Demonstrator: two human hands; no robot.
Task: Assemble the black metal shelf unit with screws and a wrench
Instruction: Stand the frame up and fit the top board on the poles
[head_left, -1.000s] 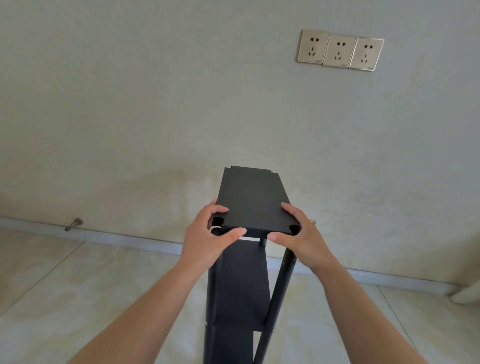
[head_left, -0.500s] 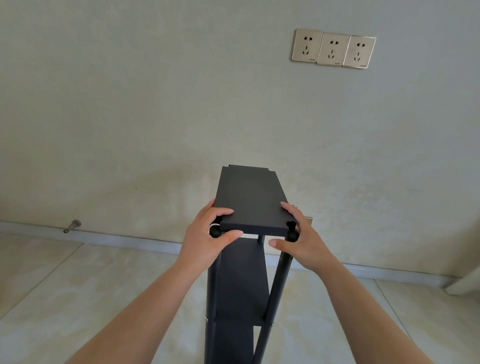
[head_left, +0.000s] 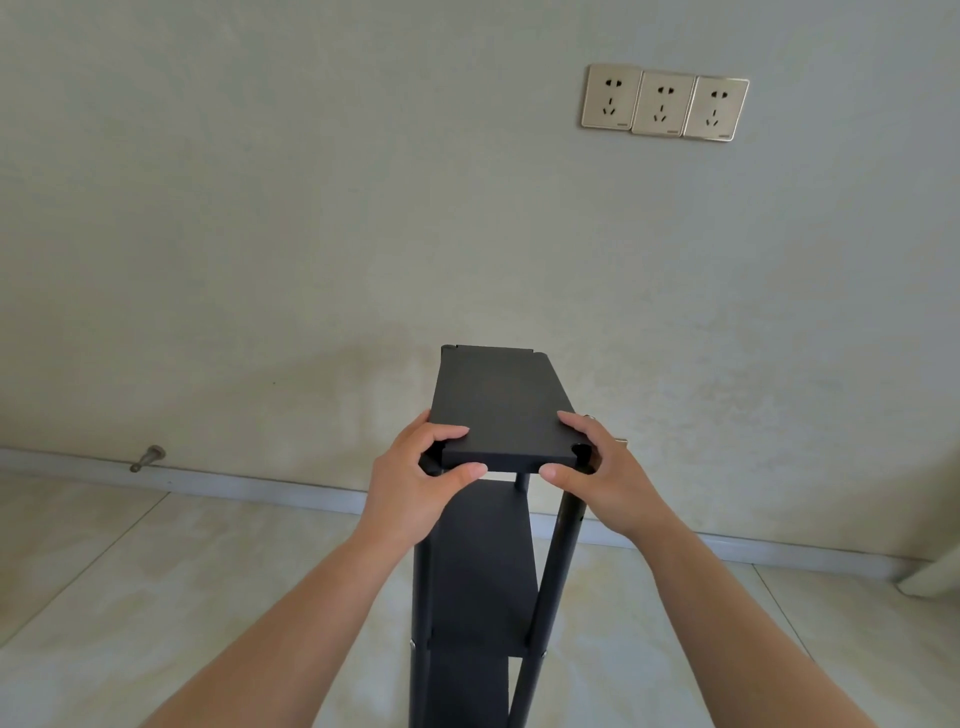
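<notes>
A black metal shelf unit stands upright on the floor in front of me. Its flat top panel (head_left: 496, 400) sits on black posts (head_left: 558, 561), with a lower shelf (head_left: 483, 566) below it. My left hand (head_left: 415, 483) grips the panel's near left corner, fingers on top and thumb along the front edge. My right hand (head_left: 602, 478) grips the near right corner the same way, beside the open top of the right post. No screws or wrench are in sight.
A pale wall stands close behind the unit, with three sockets (head_left: 665, 104) high on the right. A metal door stop (head_left: 148, 458) sticks out of the baseboard at the left. Tiled floor spreads on both sides.
The top panel has come down a little and now lies level on the posts. Both hands stayed on its near corners.
</notes>
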